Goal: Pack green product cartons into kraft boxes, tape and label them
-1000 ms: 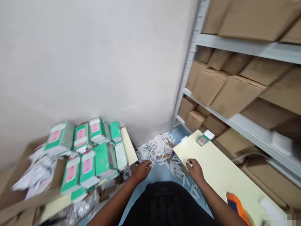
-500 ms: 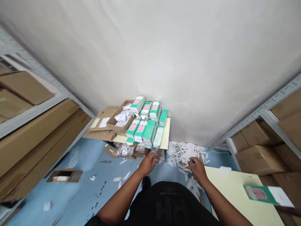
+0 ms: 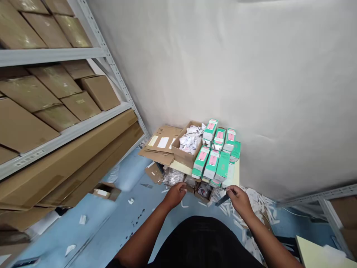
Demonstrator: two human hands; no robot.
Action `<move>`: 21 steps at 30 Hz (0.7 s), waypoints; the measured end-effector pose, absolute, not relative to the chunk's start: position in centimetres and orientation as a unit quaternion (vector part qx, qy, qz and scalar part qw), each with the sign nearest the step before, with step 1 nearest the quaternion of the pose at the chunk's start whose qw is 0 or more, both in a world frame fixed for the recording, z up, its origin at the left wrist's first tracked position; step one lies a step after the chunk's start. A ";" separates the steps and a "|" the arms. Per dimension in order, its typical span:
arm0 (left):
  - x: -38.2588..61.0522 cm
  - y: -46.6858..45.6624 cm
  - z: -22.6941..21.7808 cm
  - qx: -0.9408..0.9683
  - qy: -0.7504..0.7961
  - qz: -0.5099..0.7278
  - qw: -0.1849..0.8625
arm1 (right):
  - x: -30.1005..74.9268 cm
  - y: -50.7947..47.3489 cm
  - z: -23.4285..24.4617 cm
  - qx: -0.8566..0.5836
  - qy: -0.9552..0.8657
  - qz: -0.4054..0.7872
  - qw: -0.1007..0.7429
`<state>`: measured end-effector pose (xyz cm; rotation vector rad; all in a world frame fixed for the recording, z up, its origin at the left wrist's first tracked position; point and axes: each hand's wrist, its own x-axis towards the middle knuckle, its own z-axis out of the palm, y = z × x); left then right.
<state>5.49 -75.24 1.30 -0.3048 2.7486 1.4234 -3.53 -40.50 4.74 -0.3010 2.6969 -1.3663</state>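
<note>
My left hand (image 3: 176, 194) is over the floor in front of a low table, its fingers loosely curled with a gap to the thumb and nothing visible in them. My right hand (image 3: 240, 201) is farther right, likewise loosely curled and holding nothing I can see; a dark table leg (image 3: 222, 200) shows just behind its fingertips. Beyond both hands, several green and white boxes (image 3: 212, 162) with pink labels are stacked on the pale table (image 3: 180, 166). To their left stands an open carton (image 3: 183, 158) filled with white paper packets (image 3: 191, 139).
Flattened cardboard (image 3: 164, 143) lies at the table's left end. Clear plastic wrap (image 3: 173, 176) sits underneath. White strips (image 3: 262, 204) litter the floor to the right. A shelf rack (image 3: 83, 123) with brown cartons stands left; another pale table (image 3: 312, 253) is at lower right.
My view has turned left, so the table and its boxes appear farther right and more of the left rack shows. Both hands keep much the same pose.
</note>
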 end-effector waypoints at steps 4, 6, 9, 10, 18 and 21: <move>5.5 -83.0 2.2 -0.138 0.876 0.462 -0.001 | -4.3 -48.6 6.9 -0.146 0.870 -0.468 0.054; 5.3 -86.2 2.6 -0.162 0.872 0.461 -0.016 | -4.9 -52.0 7.5 -0.180 0.865 -0.465 0.062; 4.8 -89.8 2.6 -0.200 0.862 0.465 -0.031 | -6.0 -56.1 8.1 -0.224 0.862 -0.448 0.075; 4.6 -90.6 2.4 -0.211 0.857 0.469 -0.033 | -6.6 -57.3 8.2 -0.241 0.860 -0.442 0.080; 1.2 -95.4 1.1 -0.252 0.847 0.466 -0.035 | -13.6 -66.4 8.2 -0.307 0.839 -0.435 0.113; -0.9 -97.9 1.2 -0.269 0.853 0.446 -0.033 | -16.7 -69.7 8.0 -0.315 0.827 -0.447 0.134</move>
